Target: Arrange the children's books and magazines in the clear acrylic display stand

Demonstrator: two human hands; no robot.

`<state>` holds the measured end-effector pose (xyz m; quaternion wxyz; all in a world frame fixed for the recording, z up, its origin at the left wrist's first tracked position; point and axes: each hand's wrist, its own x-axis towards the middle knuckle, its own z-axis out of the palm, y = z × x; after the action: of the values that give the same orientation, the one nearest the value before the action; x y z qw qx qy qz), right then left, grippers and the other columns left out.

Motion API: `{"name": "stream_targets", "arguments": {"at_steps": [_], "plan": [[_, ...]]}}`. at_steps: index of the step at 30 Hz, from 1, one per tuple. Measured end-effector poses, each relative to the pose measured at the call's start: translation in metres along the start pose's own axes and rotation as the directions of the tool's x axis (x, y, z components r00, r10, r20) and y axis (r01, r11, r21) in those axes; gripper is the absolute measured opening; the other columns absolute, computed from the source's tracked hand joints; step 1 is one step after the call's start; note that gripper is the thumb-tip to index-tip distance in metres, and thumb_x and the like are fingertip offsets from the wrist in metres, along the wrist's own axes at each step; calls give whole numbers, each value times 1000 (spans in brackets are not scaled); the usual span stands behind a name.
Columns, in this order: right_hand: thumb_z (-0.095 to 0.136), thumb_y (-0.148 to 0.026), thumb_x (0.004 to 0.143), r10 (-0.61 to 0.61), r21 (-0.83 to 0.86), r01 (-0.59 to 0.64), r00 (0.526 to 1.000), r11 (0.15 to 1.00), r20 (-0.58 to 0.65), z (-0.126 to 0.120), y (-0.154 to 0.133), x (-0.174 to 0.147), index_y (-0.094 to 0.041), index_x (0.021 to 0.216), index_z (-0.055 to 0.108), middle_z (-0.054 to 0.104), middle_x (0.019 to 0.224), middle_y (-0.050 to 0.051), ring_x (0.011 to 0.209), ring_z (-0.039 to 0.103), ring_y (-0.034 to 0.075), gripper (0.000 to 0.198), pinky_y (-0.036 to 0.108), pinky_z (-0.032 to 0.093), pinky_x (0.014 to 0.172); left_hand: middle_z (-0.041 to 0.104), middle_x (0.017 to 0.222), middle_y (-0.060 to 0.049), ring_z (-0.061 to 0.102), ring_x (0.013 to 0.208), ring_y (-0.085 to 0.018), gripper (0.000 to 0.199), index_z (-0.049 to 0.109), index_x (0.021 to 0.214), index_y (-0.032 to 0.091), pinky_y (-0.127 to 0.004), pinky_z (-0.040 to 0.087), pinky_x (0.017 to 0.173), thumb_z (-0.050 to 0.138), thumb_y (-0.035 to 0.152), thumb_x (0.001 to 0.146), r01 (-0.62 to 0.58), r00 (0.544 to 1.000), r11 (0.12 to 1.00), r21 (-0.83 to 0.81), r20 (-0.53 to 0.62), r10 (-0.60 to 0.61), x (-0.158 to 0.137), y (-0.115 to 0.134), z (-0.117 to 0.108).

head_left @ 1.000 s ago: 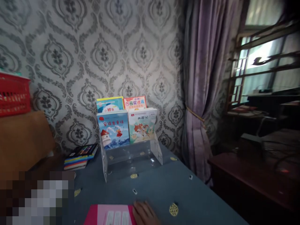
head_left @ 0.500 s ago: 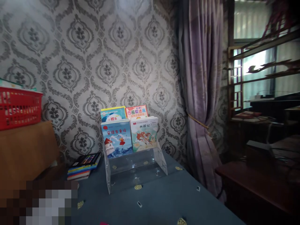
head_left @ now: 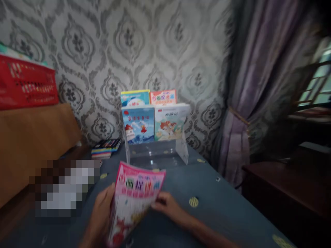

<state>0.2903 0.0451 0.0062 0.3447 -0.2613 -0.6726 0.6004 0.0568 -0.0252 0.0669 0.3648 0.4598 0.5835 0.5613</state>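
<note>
Head view: holding one pink book [head_left: 137, 199] two-handed. Clasping its left edge with the left hand [head_left: 102, 206]; pinching its right edge with the right hand [head_left: 167, 206]. Tilting the pink book between both hands, facing its cover toward the viewer. Failing to tell, from this angle, any contact with the dark blue tablecloth [head_left: 219, 213].

Straight beyond the grip: counting one clear stand [head_left: 152, 153], carrying four in all, two rows of two. Front row: showing one blue book [head_left: 138, 127] at left and one pale book [head_left: 170, 127] at right. Back row, higher: showing one yellow-edged book [head_left: 134, 99] at left and one red-edged book [head_left: 163, 97] at right, partly hiding behind the front pair.

Beyond the grip to the left: seeing one stack of books [head_left: 106, 148], blurring too much for counting. Farther left of the grip: seeing one red basket [head_left: 28, 84] just above one brown board [head_left: 33, 141]. Right of the grip: noting one purple curtain [head_left: 238, 148], gathering at one gold tie [head_left: 239, 116].
</note>
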Motion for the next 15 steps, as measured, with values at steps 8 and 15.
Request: {"name": "stream_targets", "arguments": {"at_steps": [8,15], "plan": [[72,-67,73,-32,102,38,998,994,-61,6,0,49,-16,80,71,62,65,-1,54,47,9,52,24,43,53,77,79,-9,73,82,-26,53,71,84,12,-37,58,78,81,61,64,30,990,864,-503,-106,-96,27,6,9],[64,-62,84,-146,-72,140,985,988,-90,-2,-12,54,-16,90,71,61,67,0,51,43,9,48,24,39,48,78,87,-9,73,91,-25,54,71,93,12,-37,57,84,70,63,76,-126,979,868,-480,-202,30,35,-6,10]]}}
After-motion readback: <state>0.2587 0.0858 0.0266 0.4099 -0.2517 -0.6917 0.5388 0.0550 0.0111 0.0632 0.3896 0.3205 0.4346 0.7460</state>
